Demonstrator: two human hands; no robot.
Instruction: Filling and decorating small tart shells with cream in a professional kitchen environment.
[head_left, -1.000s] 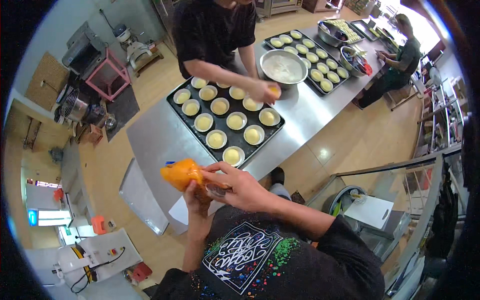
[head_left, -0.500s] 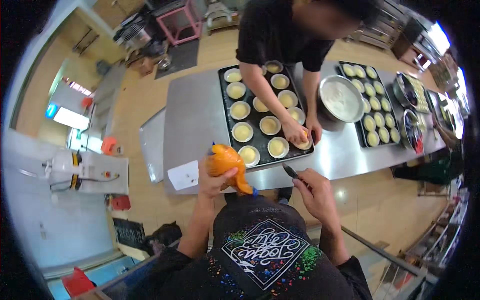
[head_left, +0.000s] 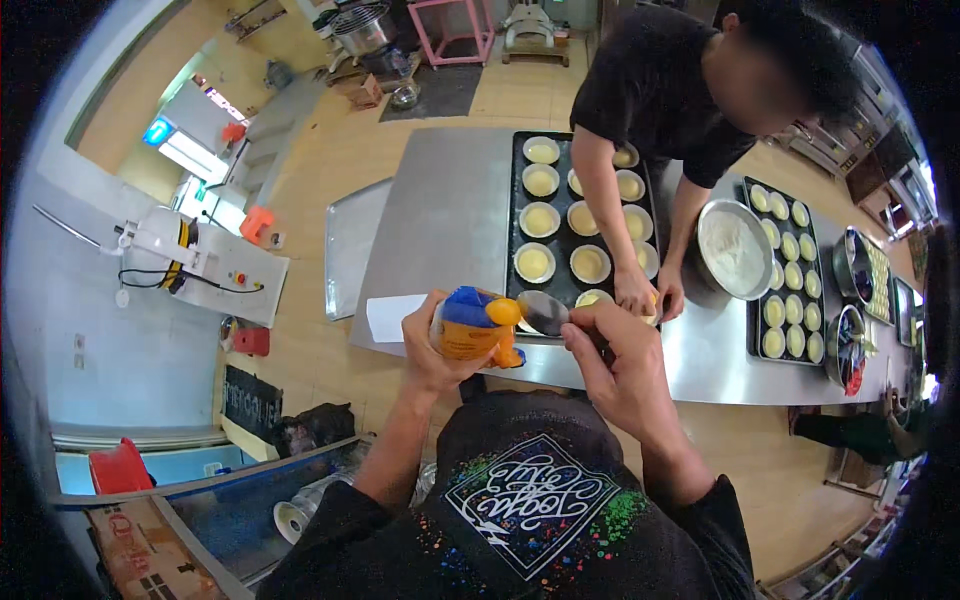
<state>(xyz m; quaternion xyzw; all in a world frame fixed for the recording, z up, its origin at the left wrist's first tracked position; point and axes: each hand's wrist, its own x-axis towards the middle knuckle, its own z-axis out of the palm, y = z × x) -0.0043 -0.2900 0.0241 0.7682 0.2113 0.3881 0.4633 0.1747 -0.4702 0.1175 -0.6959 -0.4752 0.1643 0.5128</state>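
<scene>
My left hand (head_left: 432,348) grips a soft orange and blue plastic packet (head_left: 468,325) just beyond my chest. A rounded yellow-orange lump (head_left: 503,312) shows at the packet's right end. In my right hand (head_left: 622,360) a dark metal spoon (head_left: 543,313) is pinched by its handle, its bowl beside that lump; whether they touch I cannot tell. Beyond them lies a black baking tray (head_left: 512,290) with several round white cups of pale yellow filling (head_left: 535,263). Another person's hand (head_left: 634,290) works over a cup at the tray's near right corner.
The tray rests on a steel table (head_left: 440,200). A large metal bowl of pale mix (head_left: 735,250) stands right of it, then a second tray of filled cups (head_left: 792,275) and smaller bowls (head_left: 850,265). White paper (head_left: 395,318) lies at the table's near left edge.
My right hand has brought the spoon left to the packet. The packet has turned in my left hand. The view has shifted, so the table sits farther right.
</scene>
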